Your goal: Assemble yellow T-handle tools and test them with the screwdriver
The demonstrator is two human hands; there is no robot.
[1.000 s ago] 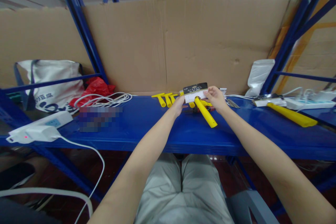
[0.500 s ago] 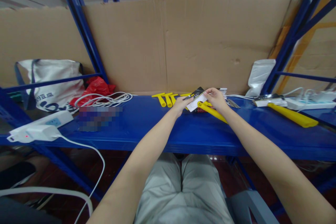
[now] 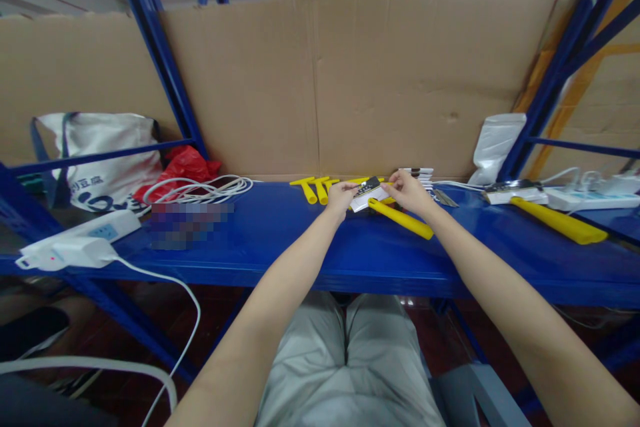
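Note:
Both my hands hold a yellow-handled tool (image 3: 405,221) whose head is covered by a white and black card sleeve (image 3: 369,193). It lies low on the blue shelf (image 3: 280,240), handle pointing right and toward me. My left hand (image 3: 340,197) pinches the left end of the card. My right hand (image 3: 409,191) grips its right end, by the top of the handle. Just behind them lie several loose yellow handles (image 3: 316,187) and a small stack of white cards (image 3: 418,175).
Another carded yellow-handled tool (image 3: 545,211) lies at the right beside a white power strip (image 3: 590,199). A white pouch (image 3: 497,141) leans on the cardboard back wall. At the left are coiled white cable (image 3: 200,188), a red bag (image 3: 183,167), a tote bag (image 3: 100,153) and a power strip (image 3: 75,243).
The tool was held upright with the card facing me. It has been tipped down and lowered until it rests on the shelf, both hands following it.

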